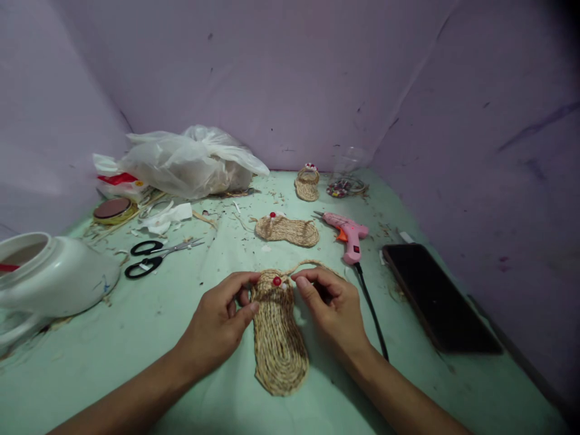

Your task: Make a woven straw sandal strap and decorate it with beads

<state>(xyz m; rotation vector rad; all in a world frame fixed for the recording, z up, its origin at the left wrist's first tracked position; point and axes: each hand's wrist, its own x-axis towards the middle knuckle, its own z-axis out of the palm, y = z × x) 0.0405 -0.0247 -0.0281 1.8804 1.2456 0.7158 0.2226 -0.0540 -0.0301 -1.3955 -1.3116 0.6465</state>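
Observation:
A woven straw slipper (278,338) lies in front of me, its toe end pointing away. A red bead (277,281) and a small white one sit on its toe strap. My left hand (222,317) grips the slipper's left edge near the strap, thumb and fingers closed on it. At the right of the strap, my right hand (333,302) is closed in a pinch. A braided straw cord (312,262) runs from the toe to behind that hand. Its fingertips seem to hold the cord, though the exact contact is partly hidden.
Beyond lie a second straw slipper (287,232), a tiny one (307,186), and a pink glue gun (347,232) with a black cable. Scissors (165,254) and a white jug (58,275) are left; a phone (439,296) is right. A plastic bag (190,163) stands behind.

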